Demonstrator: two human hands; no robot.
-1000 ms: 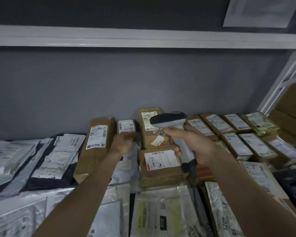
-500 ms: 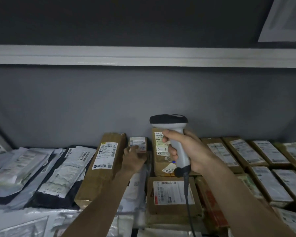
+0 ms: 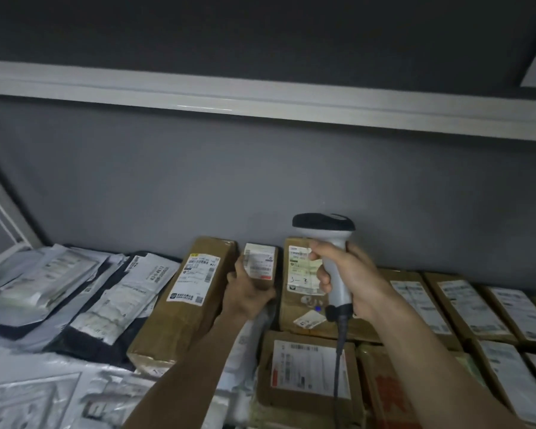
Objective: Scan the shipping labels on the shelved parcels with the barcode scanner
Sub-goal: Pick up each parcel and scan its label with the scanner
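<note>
Right hand [image 3: 350, 283] wrapped round the pale grey grip of a pistol-shaped barcode scanner with a black head [image 3: 325, 243], fingers [image 3: 317, 257] curled tight on the handle, scanner upright, black head topmost, facing left. Dark cable [image 3: 339, 351] dropping from the handle base across the parcels below.

Left hand [image 3: 248, 289] gripping a small brown parcel with a white shipping label [image 3: 260, 264], thumb along its left edge, fingers hidden beneath. Tilted up against the grey back wall [image 3: 167, 181], label facing out, just left of the scanner head.

Squeezed in on the shelf between a long brown taped carton with a white label [image 3: 192, 292] on the left and a brown box with a yellowish-white label [image 3: 300, 274] on the right, that one partly behind the scanner. Directly below, a flat brown box with a red-edged white label [image 3: 310, 370].

Off to the right, rows of brown labelled boxes [image 3: 464, 308] lying flat, side by side. Off to the left, a heap of grey and black plastic mailer bags [image 3: 75, 289], overlapping. Overhead, a white shelf rail [image 3: 198, 97] running the width of the view.
</note>
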